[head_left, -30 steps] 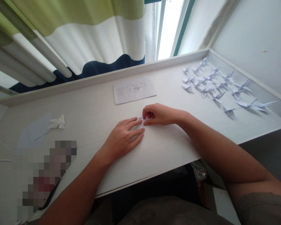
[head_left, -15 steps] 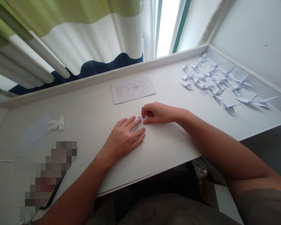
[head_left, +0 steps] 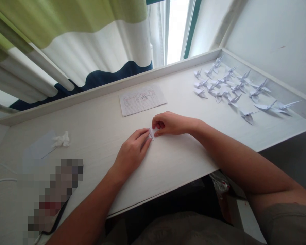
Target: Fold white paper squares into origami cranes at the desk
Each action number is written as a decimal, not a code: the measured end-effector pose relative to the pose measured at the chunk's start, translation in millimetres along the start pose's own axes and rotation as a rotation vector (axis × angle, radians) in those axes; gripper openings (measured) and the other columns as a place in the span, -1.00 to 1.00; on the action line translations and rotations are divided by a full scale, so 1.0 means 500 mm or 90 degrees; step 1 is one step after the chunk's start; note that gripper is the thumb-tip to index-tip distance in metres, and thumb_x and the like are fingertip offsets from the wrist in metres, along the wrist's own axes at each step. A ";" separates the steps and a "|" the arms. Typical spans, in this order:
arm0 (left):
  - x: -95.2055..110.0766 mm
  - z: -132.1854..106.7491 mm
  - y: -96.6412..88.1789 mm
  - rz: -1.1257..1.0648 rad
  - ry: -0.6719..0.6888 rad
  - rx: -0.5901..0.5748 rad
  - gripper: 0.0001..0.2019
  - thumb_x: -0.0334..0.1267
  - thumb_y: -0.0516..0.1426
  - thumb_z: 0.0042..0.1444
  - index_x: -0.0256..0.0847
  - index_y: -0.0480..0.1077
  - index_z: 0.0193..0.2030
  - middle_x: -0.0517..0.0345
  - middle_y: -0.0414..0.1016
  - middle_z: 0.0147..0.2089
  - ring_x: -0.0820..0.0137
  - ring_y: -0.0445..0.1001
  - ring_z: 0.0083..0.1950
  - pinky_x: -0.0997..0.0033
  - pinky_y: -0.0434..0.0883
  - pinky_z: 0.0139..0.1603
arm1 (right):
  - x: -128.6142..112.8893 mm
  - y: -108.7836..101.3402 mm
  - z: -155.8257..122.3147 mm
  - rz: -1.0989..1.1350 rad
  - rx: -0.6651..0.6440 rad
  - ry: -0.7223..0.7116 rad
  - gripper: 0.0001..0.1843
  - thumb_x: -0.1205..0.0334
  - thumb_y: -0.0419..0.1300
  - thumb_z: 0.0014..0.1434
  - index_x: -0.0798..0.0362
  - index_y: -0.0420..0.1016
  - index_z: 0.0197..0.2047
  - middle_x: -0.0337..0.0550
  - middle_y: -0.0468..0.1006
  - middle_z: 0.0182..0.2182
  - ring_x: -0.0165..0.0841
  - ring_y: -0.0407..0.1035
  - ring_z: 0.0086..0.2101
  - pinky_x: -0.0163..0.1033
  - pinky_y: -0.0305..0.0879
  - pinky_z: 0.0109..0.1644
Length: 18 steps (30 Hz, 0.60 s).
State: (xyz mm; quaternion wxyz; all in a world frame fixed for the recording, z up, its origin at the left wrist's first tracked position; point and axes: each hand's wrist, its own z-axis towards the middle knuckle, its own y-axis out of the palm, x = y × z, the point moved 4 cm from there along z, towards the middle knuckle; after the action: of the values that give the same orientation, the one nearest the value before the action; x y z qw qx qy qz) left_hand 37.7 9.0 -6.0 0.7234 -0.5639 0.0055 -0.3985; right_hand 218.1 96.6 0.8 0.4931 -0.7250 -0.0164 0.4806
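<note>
A small folded piece of white paper (head_left: 151, 133) lies on the white desk (head_left: 183, 160) between my two hands. My right hand (head_left: 169, 123) is curled, its thumb and fingers pinching the paper's right side. My left hand (head_left: 132, 152) rests on the desk with its fingers drawn together, the tips touching the paper's left edge. Most of the paper is hidden under the fingers.
Several folded paper cranes (head_left: 232, 90) stand in rows at the desk's far right. A printed sheet (head_left: 142, 100) lies behind my hands. A crumpled tissue (head_left: 61, 140) and a pale sheet (head_left: 39, 148) lie at the left, next to a blurred patch. A striped curtain hangs behind the desk.
My left hand's fingers, spread flat on the paper before, have drawn together and pulled back to the paper's left edge. The right hand has kept its pinch.
</note>
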 end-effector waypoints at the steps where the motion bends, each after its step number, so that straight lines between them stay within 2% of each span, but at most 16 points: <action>1: 0.000 0.001 0.001 0.000 -0.001 -0.001 -0.71 -0.28 0.12 0.47 -0.30 0.57 0.19 -0.15 0.61 0.22 0.14 0.62 0.22 0.07 0.58 0.34 | 0.001 -0.001 0.000 -0.001 0.005 0.001 -0.80 0.24 0.46 0.14 0.10 0.63 -0.18 -0.17 0.61 -0.33 -0.35 0.41 -0.34 -0.26 0.25 -0.23; 8: -0.003 0.000 0.011 0.040 0.011 -0.022 -0.69 -0.27 0.10 0.48 -0.19 0.55 0.25 -0.16 0.54 0.31 0.09 0.56 0.29 -0.06 0.55 0.35 | -0.003 -0.011 -0.002 -0.032 0.048 -0.002 -0.77 0.34 0.47 0.12 0.15 0.66 -0.12 -0.07 0.62 -0.20 -0.30 0.46 -0.24 -0.23 0.33 -0.12; 18: -0.001 0.004 0.012 0.074 0.040 -0.040 -0.66 -0.31 0.08 0.49 -0.26 0.50 0.30 -0.17 0.56 0.33 0.06 0.54 0.33 -0.10 0.53 0.32 | 0.001 -0.011 -0.006 -0.058 0.080 -0.016 -0.87 0.28 0.51 0.14 0.10 0.72 -0.23 -0.06 0.64 -0.13 -0.28 0.50 -0.21 -0.19 0.36 -0.05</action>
State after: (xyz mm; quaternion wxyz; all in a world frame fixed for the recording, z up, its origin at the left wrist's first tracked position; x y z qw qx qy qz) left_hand 41.6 11.4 -10.3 0.7266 -0.5724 0.0738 -0.3727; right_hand 223.1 97.5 4.8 0.5586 -0.6850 -0.0254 0.4669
